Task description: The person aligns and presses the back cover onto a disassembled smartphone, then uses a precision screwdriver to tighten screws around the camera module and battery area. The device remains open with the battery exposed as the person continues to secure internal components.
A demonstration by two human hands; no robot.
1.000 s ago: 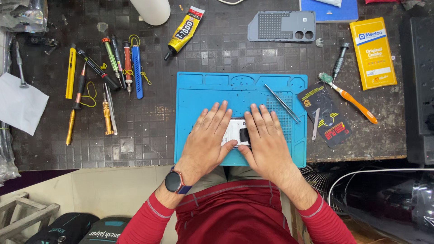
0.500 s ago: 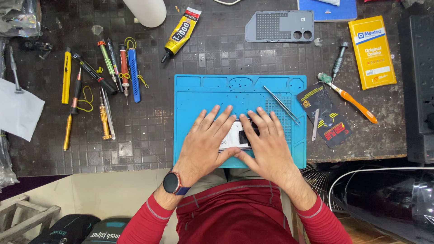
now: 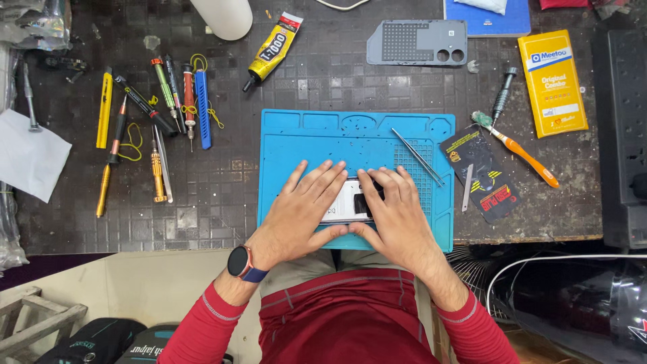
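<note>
Hands unmoved since earlier: left hand (image 3: 303,212) and right hand (image 3: 394,212) press flat, fingers spread, on white phone (image 3: 350,201) mid blue mat (image 3: 283,145) | yellow box (image 3: 552,84) upper right | yellow glue tube (image 3: 273,50) above mat

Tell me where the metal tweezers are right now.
In the head view, the metal tweezers lie slantwise on the blue mat's right part, just beyond the right hand.
</note>
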